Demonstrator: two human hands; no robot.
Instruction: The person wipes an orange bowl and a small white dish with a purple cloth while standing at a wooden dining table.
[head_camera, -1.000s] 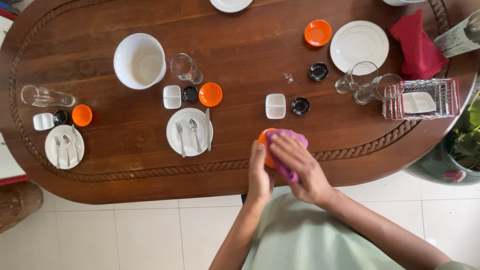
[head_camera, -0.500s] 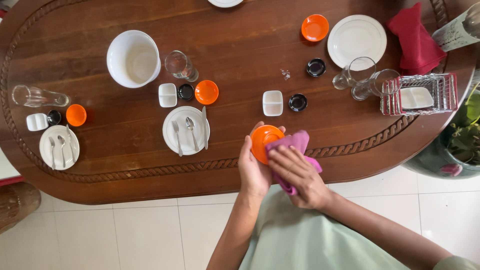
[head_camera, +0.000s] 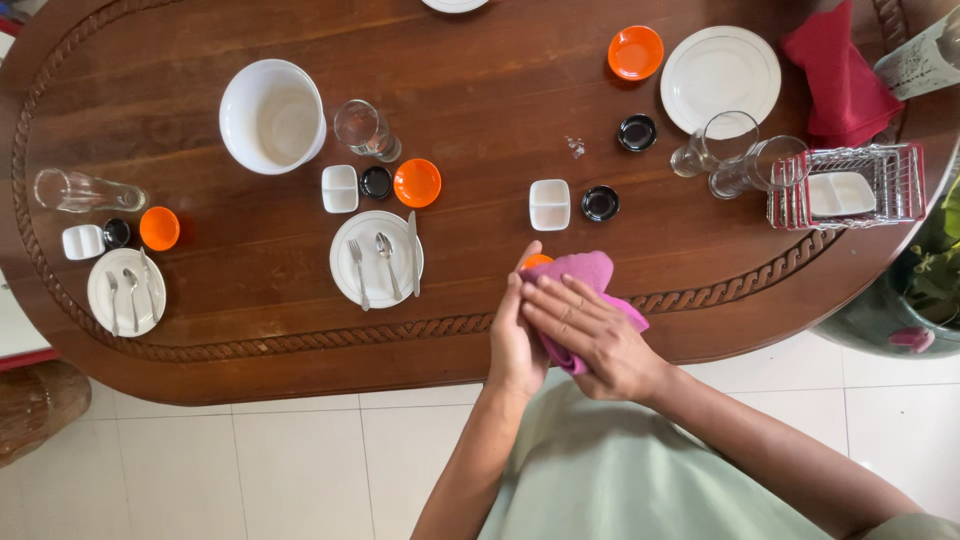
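Far left on dark oval wooden table: small white plate with fork and spoon, small orange dish just above. Centre-left: large white round bowl; below, white plate with cutlery. At near table edge: left hand curled around small orange round dish, mostly hidden. Right hand pressing pink cloth flat against that dish, fingers spread. Far right: red wire basket, red folded napkin.
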